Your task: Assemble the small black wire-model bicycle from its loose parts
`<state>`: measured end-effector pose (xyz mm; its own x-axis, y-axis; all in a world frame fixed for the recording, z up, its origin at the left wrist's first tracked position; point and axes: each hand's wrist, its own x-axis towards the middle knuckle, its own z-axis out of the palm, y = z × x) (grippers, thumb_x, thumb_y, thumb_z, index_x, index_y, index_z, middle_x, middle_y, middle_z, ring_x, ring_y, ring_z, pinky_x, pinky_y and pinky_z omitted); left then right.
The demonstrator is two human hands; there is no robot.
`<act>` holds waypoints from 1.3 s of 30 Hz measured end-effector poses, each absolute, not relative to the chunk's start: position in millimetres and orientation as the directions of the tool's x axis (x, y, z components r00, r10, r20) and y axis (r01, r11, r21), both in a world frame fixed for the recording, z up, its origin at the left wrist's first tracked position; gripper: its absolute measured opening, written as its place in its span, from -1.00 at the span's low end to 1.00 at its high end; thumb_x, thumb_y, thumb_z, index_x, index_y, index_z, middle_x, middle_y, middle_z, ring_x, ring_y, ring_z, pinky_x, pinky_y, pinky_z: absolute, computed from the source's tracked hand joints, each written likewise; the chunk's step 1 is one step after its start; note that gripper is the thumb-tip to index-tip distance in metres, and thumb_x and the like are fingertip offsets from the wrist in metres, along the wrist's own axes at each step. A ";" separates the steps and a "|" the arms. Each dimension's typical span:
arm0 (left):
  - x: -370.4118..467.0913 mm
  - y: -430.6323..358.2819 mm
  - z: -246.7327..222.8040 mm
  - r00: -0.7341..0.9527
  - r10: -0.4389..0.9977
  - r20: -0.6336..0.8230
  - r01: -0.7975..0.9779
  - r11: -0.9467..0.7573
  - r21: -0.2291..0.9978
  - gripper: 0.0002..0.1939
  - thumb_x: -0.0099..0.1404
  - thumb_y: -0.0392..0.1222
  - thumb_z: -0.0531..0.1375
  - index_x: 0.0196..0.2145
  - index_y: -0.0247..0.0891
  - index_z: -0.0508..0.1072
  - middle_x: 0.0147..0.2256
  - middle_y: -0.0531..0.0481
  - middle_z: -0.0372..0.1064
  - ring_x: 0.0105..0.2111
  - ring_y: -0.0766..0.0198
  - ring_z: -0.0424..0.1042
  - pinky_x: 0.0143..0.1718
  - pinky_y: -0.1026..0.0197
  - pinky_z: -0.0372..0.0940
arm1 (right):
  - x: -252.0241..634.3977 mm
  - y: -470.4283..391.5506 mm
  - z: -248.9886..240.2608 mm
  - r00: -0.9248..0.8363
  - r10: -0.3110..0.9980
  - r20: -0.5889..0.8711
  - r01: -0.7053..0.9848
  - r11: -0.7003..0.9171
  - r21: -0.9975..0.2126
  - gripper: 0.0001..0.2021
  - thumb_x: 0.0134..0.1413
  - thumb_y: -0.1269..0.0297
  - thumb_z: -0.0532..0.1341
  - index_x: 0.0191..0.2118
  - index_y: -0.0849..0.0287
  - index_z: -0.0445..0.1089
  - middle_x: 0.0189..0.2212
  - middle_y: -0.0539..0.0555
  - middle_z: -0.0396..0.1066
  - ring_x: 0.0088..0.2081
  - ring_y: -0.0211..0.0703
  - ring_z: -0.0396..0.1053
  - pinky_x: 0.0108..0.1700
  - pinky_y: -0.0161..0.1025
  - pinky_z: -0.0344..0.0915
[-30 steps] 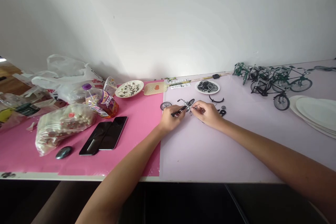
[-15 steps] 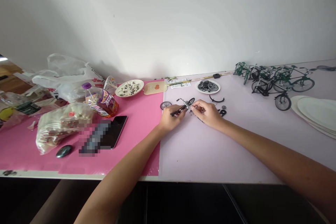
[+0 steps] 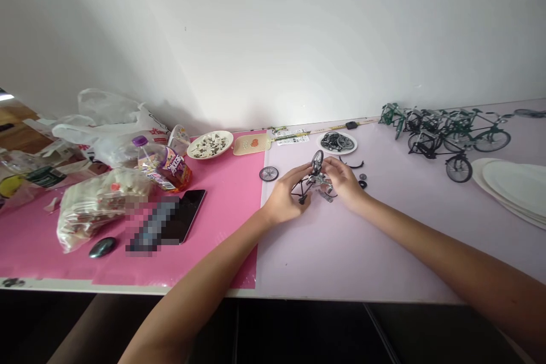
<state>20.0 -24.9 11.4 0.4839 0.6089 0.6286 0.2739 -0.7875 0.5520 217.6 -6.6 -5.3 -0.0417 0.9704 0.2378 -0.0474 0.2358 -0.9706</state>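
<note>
Left fingers [image 3: 297, 172] and right fingers [image 3: 336, 165] pinch the bicycle [image 3: 319, 180], wheel [image 3: 317, 162] up, frame [image 3: 301, 187] slanting down leftward.

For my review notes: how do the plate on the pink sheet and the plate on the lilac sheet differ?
The plate on the pink sheet holds small white and dark pieces and looks larger; the plate on the lilac sheet holds dark wheels and looks smaller. Both sit near the wall.
</note>
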 end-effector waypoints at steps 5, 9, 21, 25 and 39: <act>12.7 -21.1 8.1 0.596 0.605 0.528 0.133 -0.723 0.677 -0.08 0.02 -0.47 0.18 0.37 -0.12 0.24 0.44 -0.22 0.01 0.41 -0.21 0.10 0.36 -0.24 0.20 | 215.4 -3.7 -7.5 0.036 0.994 0.104 -0.228 0.110 -0.968 -0.65 0.05 -0.08 0.35 -0.30 0.06 0.32 -0.41 0.02 0.41 -0.38 -0.12 0.40 -0.49 -0.27 0.35; 9.7 -18.3 7.5 0.595 0.702 0.390 -0.052 -0.451 0.891 -0.12 0.04 -0.36 0.12 0.35 -0.07 0.26 0.46 -0.14 -0.04 0.37 -0.24 0.14 0.26 -0.25 0.26 | 210.6 -6.8 -7.6 0.017 0.998 0.056 -0.334 0.059 -0.941 -0.65 -0.01 -0.05 0.41 -0.34 0.07 0.34 -0.38 0.02 0.46 -0.31 -0.12 0.45 -0.48 -0.31 0.34; 12.2 -10.7 22.9 0.441 0.892 0.098 0.028 -0.123 0.992 -0.35 0.32 0.24 0.27 0.14 -0.33 0.49 -0.04 -0.19 0.53 -0.08 0.07 0.46 -0.08 0.13 0.33 | 196.6 -26.9 3.4 -0.139 0.990 0.006 -0.317 -0.039 -0.947 -0.63 -0.06 -0.07 0.46 -0.29 0.12 0.52 -0.37 0.06 0.54 -0.28 -0.13 0.51 -0.47 -0.34 0.36; 11.5 -8.0 21.0 0.434 0.898 0.067 -0.031 -0.059 0.998 -0.28 0.25 0.33 0.30 0.08 -0.39 0.50 -0.27 -0.10 0.51 -0.39 0.30 0.40 -0.35 0.24 0.25 | 195.3 -28.4 4.4 -0.168 0.986 0.016 -0.315 -0.038 -0.948 -0.60 -0.09 -0.10 0.47 -0.31 0.14 0.52 -0.41 0.04 0.51 -0.31 -0.15 0.49 -0.48 -0.35 0.36; 16.0 -17.6 28.9 0.465 0.885 0.038 -0.020 -0.032 0.999 -0.42 0.08 0.19 0.47 -0.20 -0.38 0.51 -0.40 0.01 0.46 -0.51 0.45 0.26 -0.43 0.29 0.14 | 195.2 -29.3 1.7 -0.207 0.976 -0.060 -0.238 -0.110 -0.965 -0.57 -0.05 0.01 0.40 -0.56 0.11 0.17 -0.67 -0.16 0.03 -0.63 -0.36 0.15 -0.60 -0.37 0.10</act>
<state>16.0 -17.6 28.9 0.4649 0.8846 0.0377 -0.0199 -0.0321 0.9993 195.2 -29.3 1.7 -0.2073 0.9764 -0.0604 -0.2379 -0.1102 -0.9650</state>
